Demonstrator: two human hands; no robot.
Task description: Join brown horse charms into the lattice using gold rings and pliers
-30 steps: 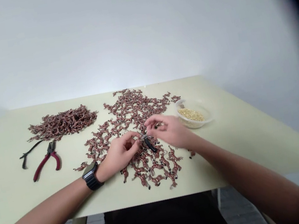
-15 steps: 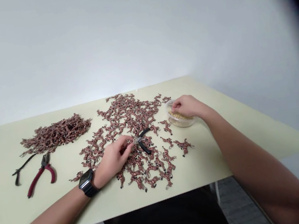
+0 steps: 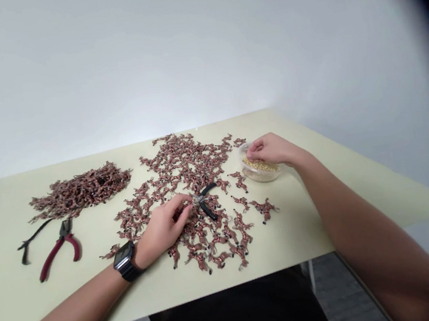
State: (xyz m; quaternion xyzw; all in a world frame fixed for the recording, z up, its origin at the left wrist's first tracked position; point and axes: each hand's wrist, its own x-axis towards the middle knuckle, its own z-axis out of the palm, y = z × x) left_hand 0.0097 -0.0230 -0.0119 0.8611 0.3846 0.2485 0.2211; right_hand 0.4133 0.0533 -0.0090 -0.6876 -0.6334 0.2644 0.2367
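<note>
My left hand (image 3: pixel 169 221) rests low over scattered small brown animal figures (image 3: pixel 184 163) that look like horses. Its thumb and index finger are pinched together right at the jaws of black-handled pliers (image 3: pixel 206 206); what sits between the fingertips is too small to make out. On the other side, my right hand (image 3: pixel 270 149) is over a round clear plastic tub (image 3: pixel 261 175), fingertips pinched just above or at the tiny gold-coloured pieces (image 3: pixel 263 165) inside. Whether a piece is between those fingers is hidden.
A dense heap of the same brown figures (image 3: pixel 82 189) lies at the left. In front of it are red-handled pliers (image 3: pixel 62 248) and a thin black tool (image 3: pixel 33 239). The pale yellow table (image 3: pixel 314 209) ends against a white wall (image 3: pixel 178 50).
My right hand has shifted slightly up and to the right, and more of the gold-coloured pieces show. My left hand and the pliers beside it stay nearly still.
</note>
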